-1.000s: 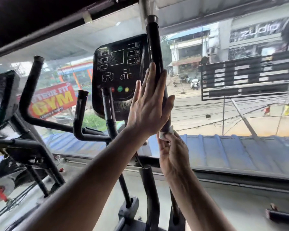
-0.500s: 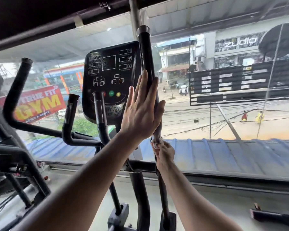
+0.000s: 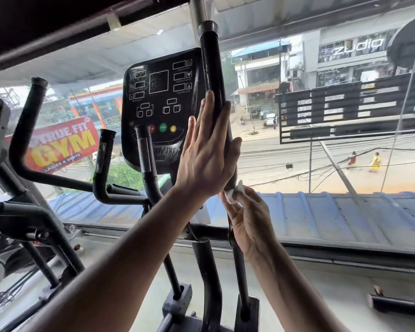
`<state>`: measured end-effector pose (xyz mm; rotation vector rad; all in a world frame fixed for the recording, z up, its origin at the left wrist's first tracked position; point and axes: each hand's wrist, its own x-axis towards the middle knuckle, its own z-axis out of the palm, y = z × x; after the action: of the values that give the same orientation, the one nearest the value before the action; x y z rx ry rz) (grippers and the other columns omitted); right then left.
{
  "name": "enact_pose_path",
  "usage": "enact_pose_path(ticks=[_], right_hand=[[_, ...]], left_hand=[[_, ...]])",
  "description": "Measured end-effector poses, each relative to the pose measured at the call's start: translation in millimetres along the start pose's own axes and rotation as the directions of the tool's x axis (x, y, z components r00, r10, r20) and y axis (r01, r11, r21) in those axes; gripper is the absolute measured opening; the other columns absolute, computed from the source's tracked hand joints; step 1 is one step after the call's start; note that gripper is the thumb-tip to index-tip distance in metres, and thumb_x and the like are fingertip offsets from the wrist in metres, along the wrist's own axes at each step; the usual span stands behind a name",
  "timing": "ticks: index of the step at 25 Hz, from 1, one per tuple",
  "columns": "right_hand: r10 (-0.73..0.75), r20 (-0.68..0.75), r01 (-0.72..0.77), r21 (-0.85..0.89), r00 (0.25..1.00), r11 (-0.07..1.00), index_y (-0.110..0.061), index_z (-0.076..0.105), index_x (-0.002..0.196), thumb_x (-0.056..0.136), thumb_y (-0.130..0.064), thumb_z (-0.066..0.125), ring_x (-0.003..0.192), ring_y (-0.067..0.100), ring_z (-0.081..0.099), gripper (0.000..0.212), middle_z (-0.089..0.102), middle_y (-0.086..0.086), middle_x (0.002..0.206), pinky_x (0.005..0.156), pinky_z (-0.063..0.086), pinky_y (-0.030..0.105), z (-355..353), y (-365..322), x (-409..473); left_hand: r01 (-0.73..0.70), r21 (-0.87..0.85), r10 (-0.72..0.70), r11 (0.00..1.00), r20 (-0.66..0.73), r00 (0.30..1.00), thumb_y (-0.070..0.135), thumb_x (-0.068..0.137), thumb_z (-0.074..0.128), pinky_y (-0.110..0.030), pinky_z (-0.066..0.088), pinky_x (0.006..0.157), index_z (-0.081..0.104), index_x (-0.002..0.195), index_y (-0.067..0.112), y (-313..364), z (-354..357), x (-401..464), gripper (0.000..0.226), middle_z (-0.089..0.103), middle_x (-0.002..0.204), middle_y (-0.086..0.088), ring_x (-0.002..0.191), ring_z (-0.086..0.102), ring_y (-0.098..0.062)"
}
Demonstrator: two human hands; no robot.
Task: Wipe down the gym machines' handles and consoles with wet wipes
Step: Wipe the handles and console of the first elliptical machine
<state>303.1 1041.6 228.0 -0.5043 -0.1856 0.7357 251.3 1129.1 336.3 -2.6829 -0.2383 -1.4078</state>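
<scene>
1. A person's left hand [image 3: 205, 159] lies flat against the tall black handle [image 3: 212, 75] of an elliptical machine, fingers straight and together, pointing up, with the thumb on the handle's right side; the hand presses rather than grasps.

2. The right hand [image 3: 248, 218], just below the left and touching the same handle, pinches a small folded white wet wipe [image 3: 234, 192] between thumb and fingertips; the wipe sits against the handle at the lower end of its black grip, right under the heel of the left hand.

3. The handle rises nearly upright to a grey end cap near the top of the frame; it stands just right of the machine's black console [image 3: 161, 104], whose face bears white-outlined display boxes and a row of red, green and yellow buttons; the console's surface shows streaks and speckles.

4. A shorter curved handle [image 3: 145, 159] stands in front of the console's lower left; further left, more black handlebars [image 3: 28, 130] rise beside it.

5. Beyond the large window [image 3: 321, 140], a red and yellow gym banner [image 3: 62, 147] hangs at left; a blue corrugated roof [image 3: 333, 212] runs below the sill; a street with shopfronts and two pedestrians lies beyond.
</scene>
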Motion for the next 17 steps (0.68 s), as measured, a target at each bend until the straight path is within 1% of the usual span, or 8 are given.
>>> enact_pose_path(ticks=[4, 6, 7, 9, 11, 14, 16, 17], right_hand=[[0.039, -0.088, -0.053, -0.162, 0.995, 0.985, 0.019, 0.058, 0.116, 0.087, 0.016, 0.062, 0.102, 0.033, 0.074, 0.030, 0.074, 0.022, 0.103, 0.091, 0.061, 0.035, -25.6, 21.1, 44.3], [0.053, -0.102, -0.084, -0.337, 0.993, 0.938, 0.018, 0.060, 0.113, 0.085, 0.017, 0.059, 0.103, 0.037, 0.073, 0.028, 0.074, 0.023, 0.102, 0.093, 0.060, 0.039, -42.3, 22.2, 67.8], [0.052, -0.101, -0.094, -0.471, 0.993, 0.877, 0.013, 0.062, 0.109, 0.086, 0.015, 0.060, 0.102, 0.038, 0.073, 0.024, 0.074, 0.023, 0.105, 0.091, 0.061, 0.040, -48.3, 18.2, 76.8], [0.011, -0.042, -0.039, -0.751, 0.999, 0.659, 0.003, 0.066, 0.102, 0.089, 0.007, 0.067, 0.096, 0.035, 0.074, 0.014, 0.072, 0.023, 0.109, 0.080, 0.064, 0.039, -58.1, 3.8, 90.7], [-0.019, 0.112, 0.110, -0.902, 0.994, 0.417, 0.002, 0.068, 0.102, 0.089, 0.005, 0.071, 0.088, 0.032, 0.074, 0.014, 0.069, 0.019, 0.106, 0.069, 0.064, 0.036, -60.8, -17.5, 104.0], [-0.007, 0.317, 0.315, -0.939, 0.948, 0.138, -0.003, 0.072, 0.100, 0.087, -0.002, 0.076, 0.080, 0.030, 0.076, 0.014, 0.071, 0.015, 0.097, 0.060, 0.062, 0.035, -42.0, -46.6, 118.6], [0.040, 0.395, 0.396, -0.918, 0.918, -0.016, -0.005, 0.072, 0.092, 0.083, -0.005, 0.073, 0.074, 0.030, 0.074, 0.009, 0.073, 0.013, 0.087, 0.061, 0.060, 0.038, -24.2, -55.8, 134.6], [0.100, 0.430, 0.438, -0.896, 0.897, -0.073, -0.004, 0.069, 0.089, 0.082, -0.005, 0.070, 0.074, 0.026, 0.070, 0.008, 0.072, 0.011, 0.084, 0.065, 0.059, 0.040, -13.7, -59.8, 142.7]], left_hand=[[0.011, 0.000, -0.011, 1.000, 0.009, 1.000, 0.040, 0.110, 0.038, -0.054, 0.012, 0.128, 0.023, 0.164, 0.010, 1.3, -1.9, -1.8, 0.064, 0.004, 0.173, -0.017, 0.161, 0.006, -0.027], [0.010, 0.001, -0.010, 1.000, 0.029, 1.000, 0.045, 0.109, 0.035, -0.053, 0.008, 0.128, 0.020, 0.165, 0.011, 7.1, -3.6, 0.8, 0.067, 0.002, 0.174, -0.016, 0.161, 0.004, -0.026], [0.011, 0.004, -0.011, 1.000, 0.043, 0.999, 0.049, 0.108, 0.032, -0.054, 0.005, 0.129, 0.018, 0.166, 0.012, 7.6, -6.5, 0.2, 0.070, 0.000, 0.174, -0.015, 0.161, 0.002, -0.024], [0.013, 0.022, -0.015, 1.000, 0.064, 0.998, 0.059, 0.106, 0.026, -0.055, 0.000, 0.129, 0.012, 0.167, 0.019, -5.3, -13.8, -14.0, 0.075, -0.006, 0.174, -0.013, 0.161, 0.000, -0.022], [0.067, 0.061, -0.070, 0.996, 0.037, 0.997, 0.065, 0.104, 0.022, -0.058, 0.004, 0.129, 0.014, 0.166, 0.027, -38.9, -18.1, -45.8, 0.073, -0.006, 0.174, -0.012, 0.161, 0.004, -0.024], [0.279, 0.127, -0.280, 0.952, -0.013, 0.960, 0.066, 0.104, 0.027, -0.063, 0.021, 0.124, 0.016, 0.165, 0.035, -104.1, -17.3, -94.6, 0.069, -0.003, 0.174, -0.012, 0.160, 0.011, -0.029], [0.390, 0.182, -0.396, 0.903, -0.002, 0.918, 0.066, 0.104, 0.031, -0.061, 0.019, 0.126, 0.014, 0.165, 0.037, -138.3, -11.2, -105.5, 0.070, -0.006, 0.174, -0.014, 0.160, 0.009, -0.032], [0.412, 0.212, -0.423, 0.886, 0.005, 0.906, 0.066, 0.103, 0.031, -0.057, 0.016, 0.127, 0.013, 0.165, 0.037, -150.4, -7.8, -104.5, 0.071, -0.008, 0.173, -0.015, 0.160, 0.007, -0.033]])
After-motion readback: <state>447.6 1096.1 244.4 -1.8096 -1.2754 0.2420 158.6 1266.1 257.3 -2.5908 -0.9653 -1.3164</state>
